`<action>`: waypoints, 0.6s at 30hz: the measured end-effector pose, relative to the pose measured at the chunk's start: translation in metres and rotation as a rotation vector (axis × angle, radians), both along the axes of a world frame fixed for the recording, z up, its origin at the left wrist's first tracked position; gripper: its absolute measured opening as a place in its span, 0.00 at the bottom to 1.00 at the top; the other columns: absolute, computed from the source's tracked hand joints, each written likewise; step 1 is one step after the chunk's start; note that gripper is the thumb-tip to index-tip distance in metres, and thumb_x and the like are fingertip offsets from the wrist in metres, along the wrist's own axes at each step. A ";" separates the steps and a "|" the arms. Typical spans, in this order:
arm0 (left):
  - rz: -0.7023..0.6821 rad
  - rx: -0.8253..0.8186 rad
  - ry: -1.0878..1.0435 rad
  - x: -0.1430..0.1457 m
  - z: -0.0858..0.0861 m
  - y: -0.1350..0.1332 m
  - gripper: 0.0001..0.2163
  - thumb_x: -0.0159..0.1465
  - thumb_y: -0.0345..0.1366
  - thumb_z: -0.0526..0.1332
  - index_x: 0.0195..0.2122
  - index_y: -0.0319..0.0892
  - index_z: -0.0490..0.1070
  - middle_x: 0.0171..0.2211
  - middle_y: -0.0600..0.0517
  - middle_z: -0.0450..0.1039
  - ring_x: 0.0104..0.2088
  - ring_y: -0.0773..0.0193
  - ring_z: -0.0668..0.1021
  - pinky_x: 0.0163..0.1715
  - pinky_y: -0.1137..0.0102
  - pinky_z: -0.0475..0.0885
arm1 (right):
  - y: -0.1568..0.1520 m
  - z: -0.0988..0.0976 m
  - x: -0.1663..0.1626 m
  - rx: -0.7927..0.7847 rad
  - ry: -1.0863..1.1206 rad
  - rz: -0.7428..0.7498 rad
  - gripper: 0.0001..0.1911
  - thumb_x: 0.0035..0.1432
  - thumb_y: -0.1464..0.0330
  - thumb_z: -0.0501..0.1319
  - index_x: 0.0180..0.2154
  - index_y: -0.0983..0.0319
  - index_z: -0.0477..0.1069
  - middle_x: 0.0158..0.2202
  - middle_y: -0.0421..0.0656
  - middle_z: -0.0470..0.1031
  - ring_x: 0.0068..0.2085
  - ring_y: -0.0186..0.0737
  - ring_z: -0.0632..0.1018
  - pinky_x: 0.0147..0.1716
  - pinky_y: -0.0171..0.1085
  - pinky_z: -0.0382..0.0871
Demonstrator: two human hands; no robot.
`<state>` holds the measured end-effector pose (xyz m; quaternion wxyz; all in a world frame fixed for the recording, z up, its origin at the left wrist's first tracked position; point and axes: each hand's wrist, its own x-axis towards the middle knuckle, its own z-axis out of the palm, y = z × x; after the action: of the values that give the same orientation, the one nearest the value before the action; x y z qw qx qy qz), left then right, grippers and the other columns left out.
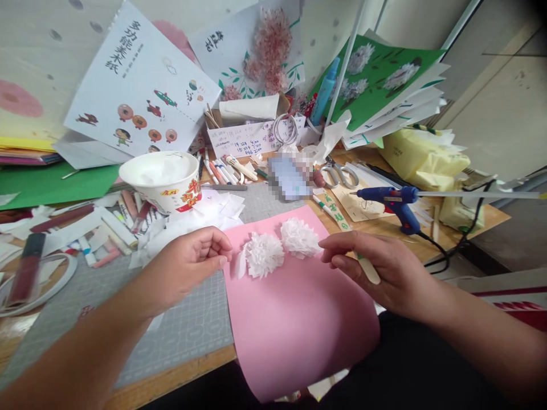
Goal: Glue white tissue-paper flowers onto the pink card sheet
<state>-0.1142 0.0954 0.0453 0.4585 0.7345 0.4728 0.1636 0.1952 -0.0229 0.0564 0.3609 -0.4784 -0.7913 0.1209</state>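
Note:
Two white tissue-paper flowers, a left one (264,255) and a right one (299,237), lie on a pink sheet of paper (294,319). The sheet's near end curls down over the table edge. My left hand (196,259) is closed in a pinch beside the left flower; whatever its fingertips hold, if anything, I cannot make out. A narrow white petal (240,265) stands out from that flower near my thumb. To the right, my right hand (380,267) is closed around a flat wooden craft stick (368,270), its fingertips close to the right flower.
A blue glue gun (393,199) with its cord stands at right, near scissors (339,173). A white paper bowl (160,179) stands at left among markers and paper scraps on a grey cutting mat (179,336). Behind are a blurred phone (290,179) and green flower artwork (376,85).

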 end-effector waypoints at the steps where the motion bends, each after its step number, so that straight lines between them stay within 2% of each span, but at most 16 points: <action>1: -0.012 0.022 0.020 0.000 0.000 -0.001 0.13 0.56 0.50 0.63 0.33 0.46 0.71 0.30 0.51 0.76 0.33 0.58 0.78 0.36 0.64 0.76 | -0.001 0.000 0.000 -0.003 0.005 -0.007 0.09 0.69 0.73 0.61 0.48 0.57 0.75 0.37 0.44 0.87 0.35 0.39 0.88 0.35 0.33 0.81; 4: -0.024 0.108 0.101 0.001 -0.001 -0.003 0.13 0.55 0.49 0.64 0.35 0.47 0.74 0.32 0.51 0.76 0.35 0.56 0.77 0.36 0.63 0.75 | -0.002 -0.001 0.001 -0.023 0.007 -0.012 0.08 0.69 0.73 0.62 0.47 0.57 0.76 0.37 0.44 0.87 0.35 0.40 0.88 0.36 0.34 0.82; 7: -0.027 0.188 0.172 0.001 -0.005 -0.004 0.18 0.53 0.48 0.64 0.43 0.48 0.77 0.38 0.50 0.77 0.37 0.56 0.76 0.40 0.61 0.74 | -0.003 0.000 0.003 -0.034 0.000 -0.013 0.08 0.69 0.72 0.62 0.47 0.57 0.76 0.37 0.45 0.87 0.36 0.41 0.88 0.37 0.34 0.83; 9: -0.040 0.201 0.203 0.001 -0.007 -0.003 0.19 0.55 0.47 0.61 0.46 0.48 0.78 0.37 0.50 0.77 0.35 0.57 0.75 0.39 0.62 0.73 | -0.004 0.001 0.004 -0.025 -0.007 -0.010 0.08 0.68 0.72 0.62 0.48 0.57 0.76 0.37 0.44 0.87 0.36 0.40 0.88 0.36 0.33 0.82; 14: -0.085 0.189 0.234 0.000 -0.008 0.000 0.17 0.56 0.46 0.59 0.42 0.47 0.80 0.29 0.53 0.73 0.30 0.59 0.74 0.30 0.67 0.70 | -0.006 0.002 0.005 -0.006 -0.027 0.016 0.07 0.69 0.73 0.62 0.47 0.57 0.75 0.36 0.43 0.87 0.35 0.37 0.88 0.33 0.29 0.79; 18: -0.101 0.184 0.245 -0.004 -0.008 0.003 0.17 0.56 0.48 0.58 0.37 0.47 0.82 0.28 0.52 0.75 0.29 0.59 0.75 0.29 0.67 0.69 | -0.007 -0.001 0.006 -0.004 0.004 -0.008 0.07 0.70 0.73 0.62 0.47 0.58 0.75 0.36 0.42 0.86 0.35 0.36 0.87 0.34 0.29 0.79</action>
<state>-0.1177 0.0981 0.0372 0.3358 0.8107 0.4707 0.0922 0.2008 -0.0302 0.0550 0.3620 -0.4823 -0.7884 0.1219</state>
